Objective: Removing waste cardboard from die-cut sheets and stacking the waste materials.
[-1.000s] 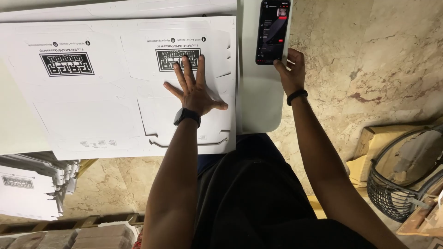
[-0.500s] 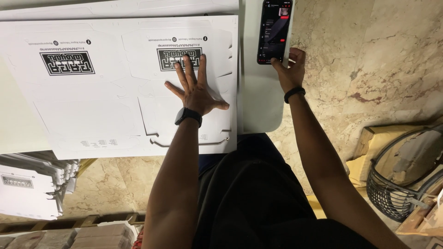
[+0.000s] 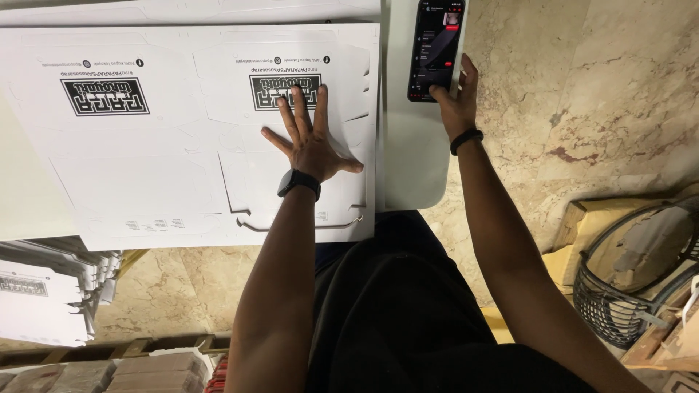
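Flat white carton sheet (image 3: 145, 167) on my bench (image 3: 415, 167) — black label blocks up top.
Left hand (image 3: 309, 142) pressed flat, fingers spread; right hand (image 3: 455, 102) touching the phone (image 3: 435, 47), thumb on its screen.

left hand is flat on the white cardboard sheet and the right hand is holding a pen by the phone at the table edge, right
Not quite. The head view shows no pen: the right hand is touching the phone itself, the thumb on the lower part of its lit screen. The rest holds: the left hand lies flat, fingers spread, on the white cardboard sheet, and the phone lies near the table edge.
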